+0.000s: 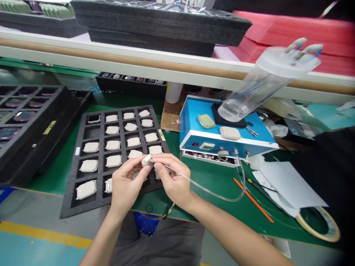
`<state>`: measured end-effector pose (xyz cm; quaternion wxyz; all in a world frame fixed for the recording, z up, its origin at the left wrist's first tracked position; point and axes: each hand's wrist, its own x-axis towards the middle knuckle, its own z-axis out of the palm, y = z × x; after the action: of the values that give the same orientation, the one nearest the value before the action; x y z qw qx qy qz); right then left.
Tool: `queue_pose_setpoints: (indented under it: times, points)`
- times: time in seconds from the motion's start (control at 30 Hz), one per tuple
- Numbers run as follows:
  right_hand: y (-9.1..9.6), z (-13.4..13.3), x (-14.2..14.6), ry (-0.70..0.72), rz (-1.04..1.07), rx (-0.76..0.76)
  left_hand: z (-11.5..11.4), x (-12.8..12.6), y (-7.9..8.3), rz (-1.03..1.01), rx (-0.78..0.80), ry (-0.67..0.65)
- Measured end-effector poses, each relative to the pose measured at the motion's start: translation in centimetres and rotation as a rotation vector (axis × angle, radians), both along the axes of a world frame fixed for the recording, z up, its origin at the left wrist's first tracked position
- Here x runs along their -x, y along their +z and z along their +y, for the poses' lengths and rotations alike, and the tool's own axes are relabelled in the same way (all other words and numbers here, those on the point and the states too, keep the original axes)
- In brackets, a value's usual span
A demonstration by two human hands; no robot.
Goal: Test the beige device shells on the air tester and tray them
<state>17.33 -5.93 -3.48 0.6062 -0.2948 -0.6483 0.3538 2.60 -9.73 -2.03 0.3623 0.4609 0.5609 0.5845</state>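
Observation:
My left hand (126, 184) pinches a small white case (146, 160) over the near right corner of a black foam tray (70, 192). My right hand (172, 177) is closed at the case's right side, fingertips on it and on the end of a clear thin tube (210, 192). The tube runs in a loop to the front of a blue box (191, 122). Several white cases (113, 145) lie in the tray's pockets; one dark-faced piece (94, 118) sits at its far left corner.
Two more cases (205, 121) rest on the blue box beside a tilted clear cylinder (257, 87). Black trays (24, 122) stack at the left. An orange pencil (253, 201), white paper (288, 184) and a tape roll (330, 236) lie at the right.

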Motion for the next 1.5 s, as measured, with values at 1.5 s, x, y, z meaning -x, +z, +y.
queue_pose_setpoints:
  times: [1.5]
  points:
    - [0.05,-0.06,-0.08,-0.005,-0.02,0.022,0.03,-0.05,0.15,0.012,-0.004,-0.002]
